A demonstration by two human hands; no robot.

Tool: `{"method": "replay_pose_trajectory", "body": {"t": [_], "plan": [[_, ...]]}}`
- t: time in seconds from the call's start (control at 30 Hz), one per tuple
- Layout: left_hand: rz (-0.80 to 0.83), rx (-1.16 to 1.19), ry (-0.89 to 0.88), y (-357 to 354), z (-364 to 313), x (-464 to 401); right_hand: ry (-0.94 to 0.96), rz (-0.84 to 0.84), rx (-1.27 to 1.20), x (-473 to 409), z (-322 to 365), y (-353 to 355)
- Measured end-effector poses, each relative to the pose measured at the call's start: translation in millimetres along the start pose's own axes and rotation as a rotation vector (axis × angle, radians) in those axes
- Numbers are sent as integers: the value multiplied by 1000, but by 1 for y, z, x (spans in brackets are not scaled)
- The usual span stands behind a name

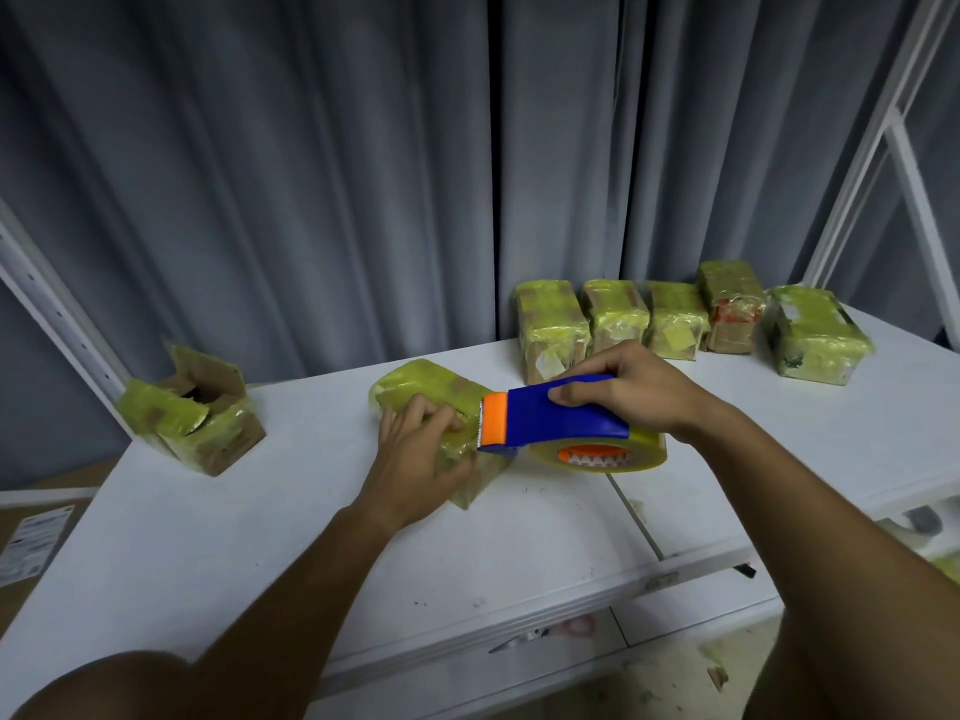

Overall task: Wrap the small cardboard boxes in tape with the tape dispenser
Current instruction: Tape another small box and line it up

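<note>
Already my left hand pressed the yellow-taped small cardboard box; my right hand gripped the blue-and-orange tape dispenser, its cutter touching the box's right side.

Dim, cool, even light; soft focus overall, wide-angle bending at the edges, faint glare on taped boxes.

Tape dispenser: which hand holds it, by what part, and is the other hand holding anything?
The right hand grips the tape dispenser by its blue body, above the roll. The left hand holds the tape-wrapped box on the table, fingers curled over its top.
</note>
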State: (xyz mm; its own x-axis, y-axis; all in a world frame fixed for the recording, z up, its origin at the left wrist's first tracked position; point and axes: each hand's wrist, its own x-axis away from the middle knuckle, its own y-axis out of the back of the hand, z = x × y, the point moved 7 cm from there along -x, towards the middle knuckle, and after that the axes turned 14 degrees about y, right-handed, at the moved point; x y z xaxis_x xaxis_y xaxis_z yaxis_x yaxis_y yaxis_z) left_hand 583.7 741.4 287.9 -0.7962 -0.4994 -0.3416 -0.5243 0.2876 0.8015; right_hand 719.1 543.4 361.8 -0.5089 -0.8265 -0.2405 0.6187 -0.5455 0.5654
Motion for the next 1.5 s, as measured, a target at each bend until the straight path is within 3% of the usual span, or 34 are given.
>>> {"method": "replay_pose_trajectory", "body": {"t": [0.53,0.8,0.97,1.33,1.5], "plan": [[217,266,20,14,-1,-2,24,-10,-139,3,9,-7],[467,559,256,20,-14,4,56,-4,-183,-1,14,-12],[588,572,310,17,-20,11,99,-7,-216,-3,19,-12],[521,638,353,22,-19,10,114,28,-216,-4,18,-16],[447,442,342,19,-5,3,111,63,-187,-4,14,-18]]}}
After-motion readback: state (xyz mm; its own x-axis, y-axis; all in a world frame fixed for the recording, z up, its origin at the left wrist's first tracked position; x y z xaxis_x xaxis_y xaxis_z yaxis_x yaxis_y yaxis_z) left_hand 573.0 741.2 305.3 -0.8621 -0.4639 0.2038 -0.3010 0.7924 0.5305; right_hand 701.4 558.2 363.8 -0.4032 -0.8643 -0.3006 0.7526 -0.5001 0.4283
